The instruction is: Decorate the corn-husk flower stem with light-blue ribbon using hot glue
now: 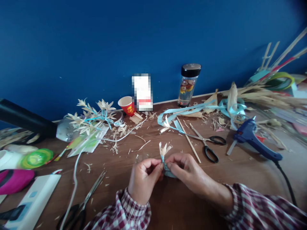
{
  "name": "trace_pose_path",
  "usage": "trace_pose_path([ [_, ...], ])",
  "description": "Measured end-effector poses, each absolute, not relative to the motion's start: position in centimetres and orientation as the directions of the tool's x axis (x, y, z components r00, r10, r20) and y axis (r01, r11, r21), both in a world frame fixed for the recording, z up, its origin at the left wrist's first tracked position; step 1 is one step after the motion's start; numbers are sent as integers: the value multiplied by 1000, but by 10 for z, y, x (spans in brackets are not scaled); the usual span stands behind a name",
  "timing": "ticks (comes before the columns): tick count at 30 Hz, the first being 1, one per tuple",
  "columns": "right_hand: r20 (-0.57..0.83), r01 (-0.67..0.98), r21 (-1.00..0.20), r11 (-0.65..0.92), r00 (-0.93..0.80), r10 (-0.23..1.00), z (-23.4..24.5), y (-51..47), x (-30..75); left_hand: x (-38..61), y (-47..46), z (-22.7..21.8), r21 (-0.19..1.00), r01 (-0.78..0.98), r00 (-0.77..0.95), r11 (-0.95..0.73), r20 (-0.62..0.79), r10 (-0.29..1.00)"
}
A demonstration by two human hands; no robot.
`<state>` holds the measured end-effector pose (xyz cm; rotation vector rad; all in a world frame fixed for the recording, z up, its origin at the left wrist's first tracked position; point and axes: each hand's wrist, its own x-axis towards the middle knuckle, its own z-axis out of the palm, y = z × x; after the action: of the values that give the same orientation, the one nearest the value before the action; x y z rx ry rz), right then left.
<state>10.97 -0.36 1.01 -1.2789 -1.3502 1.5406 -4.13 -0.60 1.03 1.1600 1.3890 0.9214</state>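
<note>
A small pale flower of dried husk stands upright between my hands, its stem wrapped in light blue ribbon. My left hand pinches the stem from the left, thumb against forefinger. From the right, my right hand closes on the light blue ribbon beside the stem; a loop of it shows below the fingers. Part of the stem is hidden behind the fingertips. Beyond my hands lies another husk flower with a blue stem, near a thin wooden stick.
Scissors and a blue glue gun lie to the right, more scissors at front left. A red paper cup and a bottle stand near the wall. Finished husk flowers and a power strip are leftward.
</note>
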Motion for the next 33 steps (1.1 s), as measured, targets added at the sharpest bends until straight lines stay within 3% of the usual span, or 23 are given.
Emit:
trace_pose_path([
  [4,-250,118,-967,-228,-236,939,10,-4,106,-42,-6,9,957,260,2,127,-132,991],
  [10,-243,171,-962,-213,-186,952,5,-6,106,-42,-5,8,958,264,19,113,-123,992],
  [13,-242,147,-965,-216,-200,949,5,-5,108,-43,-4,9,967,201,46,160,-172,984],
  [18,-269,-43,-956,-290,-264,926,7,-3,109,-46,-3,5,937,-25,168,347,-339,926],
  [21,-284,-91,-944,-318,-267,921,7,-3,109,-47,-4,3,937,-18,130,350,-345,929],
  [25,-282,-20,-954,-298,-261,923,8,-3,109,-47,-6,1,964,71,76,256,-261,962],
  [33,-293,90,-956,-280,-216,932,11,-1,107,-44,-6,6,962,58,47,268,-271,961],
])
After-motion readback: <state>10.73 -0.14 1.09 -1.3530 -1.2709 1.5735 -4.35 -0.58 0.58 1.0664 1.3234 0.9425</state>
